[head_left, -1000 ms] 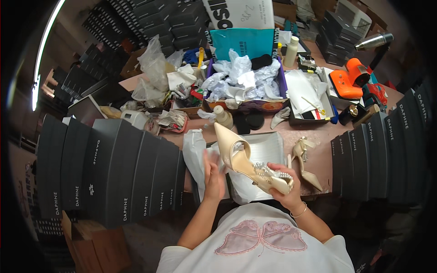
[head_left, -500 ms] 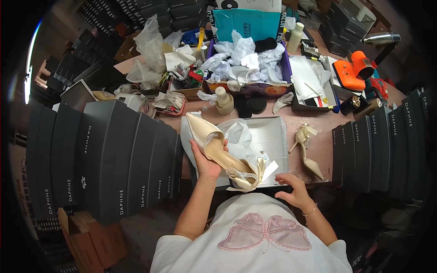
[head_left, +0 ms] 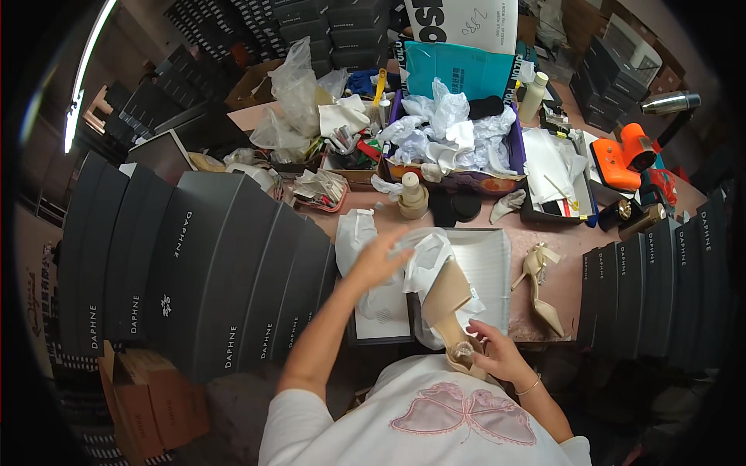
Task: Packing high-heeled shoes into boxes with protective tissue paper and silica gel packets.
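Note:
A cream high-heeled shoe with a pointed toe slants over the near side of the shoe box, its beaded ankle strap close to my shirt. My right hand is curled at the strap end, with thumb and fingers on either side; the exact contact is partly hidden. My left hand, a little blurred, is off the shoe, its fingers stretched toward white tissue paper. Under them lies the open shoe box with a white lining. The matching shoe lies on the table to the right.
Stacked dark shoe boxes wall in the left side, and more boxes stand on the right. Behind are a cream bottle, a purple box of crumpled paper, a tray and an orange device.
My left hand has let go of the shoe and moved to the tissue paper. The shoe has swung lower, toward my right hand. The whole view has shifted slightly.

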Available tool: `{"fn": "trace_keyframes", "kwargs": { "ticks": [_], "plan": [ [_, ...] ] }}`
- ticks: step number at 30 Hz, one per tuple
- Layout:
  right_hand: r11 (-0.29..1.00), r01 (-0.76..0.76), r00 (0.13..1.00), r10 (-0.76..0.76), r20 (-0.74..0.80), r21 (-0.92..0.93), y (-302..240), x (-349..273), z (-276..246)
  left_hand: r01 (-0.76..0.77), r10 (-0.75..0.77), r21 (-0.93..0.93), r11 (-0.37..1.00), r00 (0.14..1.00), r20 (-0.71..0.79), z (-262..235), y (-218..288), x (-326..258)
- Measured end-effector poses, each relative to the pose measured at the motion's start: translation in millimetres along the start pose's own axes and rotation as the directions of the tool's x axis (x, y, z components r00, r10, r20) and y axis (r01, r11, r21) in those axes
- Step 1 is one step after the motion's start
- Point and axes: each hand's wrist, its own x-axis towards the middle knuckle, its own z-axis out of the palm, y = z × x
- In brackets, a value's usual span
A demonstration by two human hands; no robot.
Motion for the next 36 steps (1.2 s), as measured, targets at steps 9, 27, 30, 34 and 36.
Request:
{"fn": "trace_keyframes", "kwargs": {
  "ticks": [9, 27, 30, 34, 36],
  "plan": [
    [0.998, 0.058, 0.998, -0.058, 0.000, -0.027, 18.0, 8.6, 42.4, -0.119, -0.009, -0.424, 0.898, 0.957, -0.289, 104.5, -47.6, 28.4],
    [0.065, 0.251, 0.945, -0.233, -0.230, 0.966, 25.9, -53.1, 31.3, -0.005, 0.030, 0.119, 0.993, 0.977, -0.209, -56.0, 38.0, -5.5],
    [0.020, 0.202, 0.935, -0.303, -0.186, 0.979, 28.4, -61.5, 18.5, -0.018, 0.161, 0.410, 0.912, 0.934, -0.318, -36.4, 70.8, -38.9],
    [0.046, 0.039, 0.933, -0.359, -0.020, 0.998, 31.5, -75.8, 2.5, 0.001, 0.205, 0.503, 0.864, 0.913, -0.352, -5.9, 82.4, -83.6],
    [0.136, -0.045, 0.925, -0.369, 0.093, 0.990, 20.3, -86.6, -8.6, 0.049, 0.120, 0.466, 0.883, 0.938, -0.325, 13.6, 85.5, -98.9]
  ]
}}
